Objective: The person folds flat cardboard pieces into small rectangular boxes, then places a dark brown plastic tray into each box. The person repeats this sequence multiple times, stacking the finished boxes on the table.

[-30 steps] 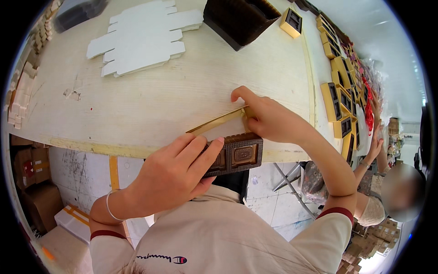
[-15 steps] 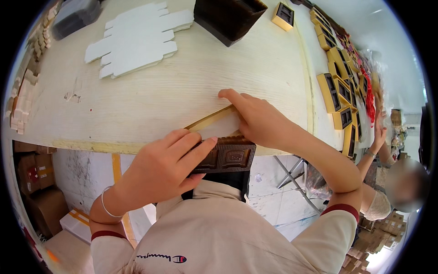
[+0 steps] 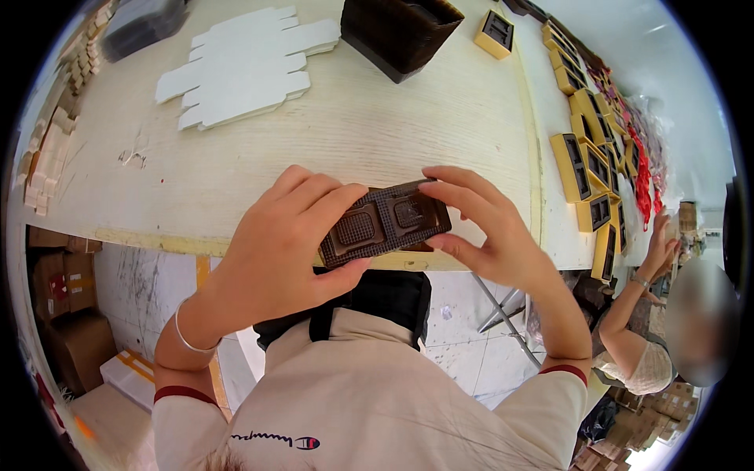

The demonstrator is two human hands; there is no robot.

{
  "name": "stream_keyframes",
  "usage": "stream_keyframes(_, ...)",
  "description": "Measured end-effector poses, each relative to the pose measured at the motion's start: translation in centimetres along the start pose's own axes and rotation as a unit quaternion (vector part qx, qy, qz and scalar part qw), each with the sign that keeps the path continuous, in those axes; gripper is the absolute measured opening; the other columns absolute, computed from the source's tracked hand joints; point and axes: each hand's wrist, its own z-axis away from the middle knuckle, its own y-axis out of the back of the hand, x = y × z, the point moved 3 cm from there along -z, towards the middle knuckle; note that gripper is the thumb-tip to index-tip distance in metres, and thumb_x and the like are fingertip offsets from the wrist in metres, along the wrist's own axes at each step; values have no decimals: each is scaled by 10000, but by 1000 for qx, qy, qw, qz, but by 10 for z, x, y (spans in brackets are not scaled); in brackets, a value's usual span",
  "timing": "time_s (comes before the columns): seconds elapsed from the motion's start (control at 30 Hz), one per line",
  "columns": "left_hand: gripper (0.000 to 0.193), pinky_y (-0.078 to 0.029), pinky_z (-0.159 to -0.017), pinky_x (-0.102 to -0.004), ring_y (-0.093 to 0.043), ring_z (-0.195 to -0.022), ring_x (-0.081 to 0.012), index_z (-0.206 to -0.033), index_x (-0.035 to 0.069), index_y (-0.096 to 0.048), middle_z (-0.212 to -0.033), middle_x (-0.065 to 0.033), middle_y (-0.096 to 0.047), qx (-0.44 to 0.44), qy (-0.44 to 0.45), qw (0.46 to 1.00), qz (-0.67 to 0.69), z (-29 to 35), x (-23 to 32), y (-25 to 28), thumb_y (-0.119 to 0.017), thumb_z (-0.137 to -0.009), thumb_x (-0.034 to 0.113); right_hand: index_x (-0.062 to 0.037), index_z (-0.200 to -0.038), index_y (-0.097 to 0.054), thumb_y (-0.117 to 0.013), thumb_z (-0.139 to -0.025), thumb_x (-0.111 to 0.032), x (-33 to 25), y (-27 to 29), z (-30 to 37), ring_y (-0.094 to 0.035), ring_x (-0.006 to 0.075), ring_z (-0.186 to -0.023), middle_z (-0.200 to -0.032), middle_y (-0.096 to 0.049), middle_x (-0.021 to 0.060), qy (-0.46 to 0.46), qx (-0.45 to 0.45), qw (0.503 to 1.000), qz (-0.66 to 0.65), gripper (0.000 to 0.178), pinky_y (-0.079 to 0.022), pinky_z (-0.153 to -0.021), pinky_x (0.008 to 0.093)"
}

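Note:
A dark brown plastic tray insert (image 3: 382,223) with two square compartments lies over the table's front edge in front of me. My left hand (image 3: 292,235) grips its left end, fingers along the far side and thumb at the near side. At the right end, my right hand (image 3: 491,228) has its fingertips on the far edge and its thumb by the near corner. What lies under the insert is mostly covered by it and by my hands, so the gold-edged box is hard to make out.
Flat white box blanks (image 3: 243,67) lie stacked at the far left. A stack of dark brown inserts (image 3: 397,39) stands at the back, beside a gold box with an insert (image 3: 495,34). More filled gold boxes (image 3: 571,166) line the right side. Another person's hand (image 3: 658,253) shows at right.
The brown insert has moved up from below the table edge to over the box. My right hand has left the box's far side and come to the insert's right end.

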Motion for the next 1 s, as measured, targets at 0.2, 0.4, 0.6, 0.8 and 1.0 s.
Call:
stream_keyframes(0.2, 770, -400, -992, -405, -474, -1135, -345, -1355, 63, -475, -1269, -160, -511, -75, -51, 996, -16, -9, -15, 8, -785, -655, 153, -30, -1155, -632, -778, -749, -116, -3, -5, 17, -607, 220, -912, -1095, -564, 143, -3, 72, 994, -79, 440, -490, -751, 300)
stream_keyframes(0.4, 932, -407, -983, -393, -482, -1135, -326, -1457, 107, -338, -1286, -133, -520, -127, 31, 991, 5, -1, -27, 3, -808, -651, 105, -16, -1099, -671, -743, -769, -104, 3, 6, 30, -544, 122, -748, -945, -585, 93, -126, 42, 956, -260, 349, -431, -636, 237)
stream_keyframes(0.6, 879, -436, -945, -362, -505, -1095, -305, -1440, 96, -360, -1219, -121, -540, -158, 66, 985, 11, -4, -23, 0, -793, -677, 64, 4, -1074, -665, -778, -754, -100, -12, -3, 16, -559, 149, -728, -1012, -553, 108, -89, 59, 991, -83, 355, -447, -619, 262)
stream_keyframes(0.8, 818, -477, -892, -336, -512, -1093, -295, -1431, 81, -375, -1264, -117, -475, -133, 97, 978, 126, 1, -25, -7, -770, -715, 58, 29, -1077, -640, -775, -754, -90, -21, -16, 8, -579, 200, -684, -1068, -535, 164, -56, 75, 996, 11, 370, -495, -608, 330)
stream_keyframes(1.0, 743, -478, -896, -330, -499, -1127, -284, -1427, 79, -394, -1299, -115, -436, -154, 96, 972, 150, 3, -30, -10, -728, -763, 77, 31, -1053, -659, -757, -721, -9, -35, -11, 10, -585, 179, -717, -1057, -573, 142, -110, 34, 992, 56, 348, -480, -643, 278)
